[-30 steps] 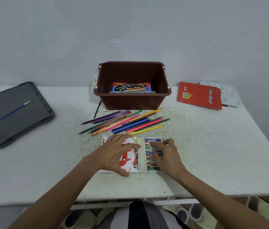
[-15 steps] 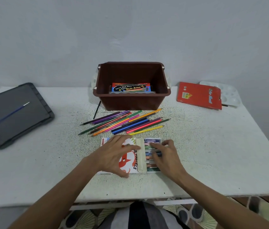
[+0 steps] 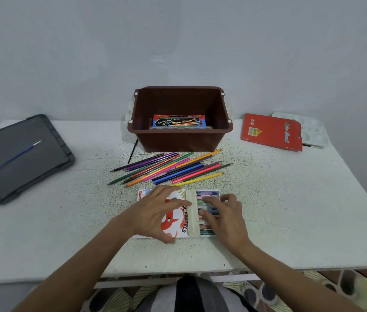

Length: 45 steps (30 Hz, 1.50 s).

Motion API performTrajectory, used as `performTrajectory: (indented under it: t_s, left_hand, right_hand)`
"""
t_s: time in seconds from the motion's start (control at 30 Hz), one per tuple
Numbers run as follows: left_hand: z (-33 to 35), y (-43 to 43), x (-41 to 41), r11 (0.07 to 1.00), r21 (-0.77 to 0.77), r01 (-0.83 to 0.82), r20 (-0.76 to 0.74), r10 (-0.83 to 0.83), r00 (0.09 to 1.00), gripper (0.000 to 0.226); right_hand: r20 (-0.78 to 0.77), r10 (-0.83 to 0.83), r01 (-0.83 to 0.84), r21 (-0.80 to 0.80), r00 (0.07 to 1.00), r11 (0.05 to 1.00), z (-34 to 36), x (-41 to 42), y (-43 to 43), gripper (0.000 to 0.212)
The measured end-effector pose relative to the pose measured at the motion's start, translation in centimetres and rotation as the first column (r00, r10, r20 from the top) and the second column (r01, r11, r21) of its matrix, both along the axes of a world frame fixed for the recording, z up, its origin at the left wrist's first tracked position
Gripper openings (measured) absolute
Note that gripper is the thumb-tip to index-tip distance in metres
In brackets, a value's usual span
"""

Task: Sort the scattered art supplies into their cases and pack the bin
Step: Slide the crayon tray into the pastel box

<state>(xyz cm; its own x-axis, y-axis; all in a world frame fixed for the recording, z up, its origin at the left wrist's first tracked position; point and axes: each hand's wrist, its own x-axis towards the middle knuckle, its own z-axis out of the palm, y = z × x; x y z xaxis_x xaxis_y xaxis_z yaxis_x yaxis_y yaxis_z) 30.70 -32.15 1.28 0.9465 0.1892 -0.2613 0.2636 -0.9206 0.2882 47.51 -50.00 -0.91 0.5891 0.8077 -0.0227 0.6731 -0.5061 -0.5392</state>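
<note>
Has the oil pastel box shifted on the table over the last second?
No. The oil pastel box lies just as close to the yellow pencil as before; the slight drift in the picture is the camera's.

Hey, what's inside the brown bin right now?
A water colour box lies in the brown bin, on something pale. The bin's near wall hides the rest of the floor.

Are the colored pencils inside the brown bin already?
No, the colored pencils lie loose on the white table in front of the brown bin, which has a watercolour box inside it.
</note>
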Motion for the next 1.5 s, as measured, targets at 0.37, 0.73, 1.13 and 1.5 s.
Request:
performTrajectory:
  t_s: [0.37,0.73,1.13,1.5]
  left_hand:
    - [0.3,-0.3,0.0,1.0,0.006,0.015,-0.021,-0.015,1.0,0.096]
    - [0.3,-0.4,0.5,0.999,0.038,0.025,-0.046,-0.023,0.999,0.099]
    - [0.1,-0.4,0.4,0.999,0.041,0.018,-0.028,-0.016,0.999,0.1]
    - [0.3,-0.1,1.3,1.0,0.012,0.028,-0.063,-0.027,0.998,0.1]
  right_hand:
    - [-0.038,0.03,-0.026,0.095,0.999,0.995,-0.8,-1.5,-0.6,0.031]
    - [-0.329,0.127,-0.033,0.278,0.936,0.96,1.0,-2.5,0.2,0.03]
    - [-0.423,0.042,0.063,0.231,0.905,0.971,1.6,-2.0,1.1,0.033]
    - [-0.533,0.028,0.085,0.187,0.845,0.979,1.3,-1.8,1.9,0.032]
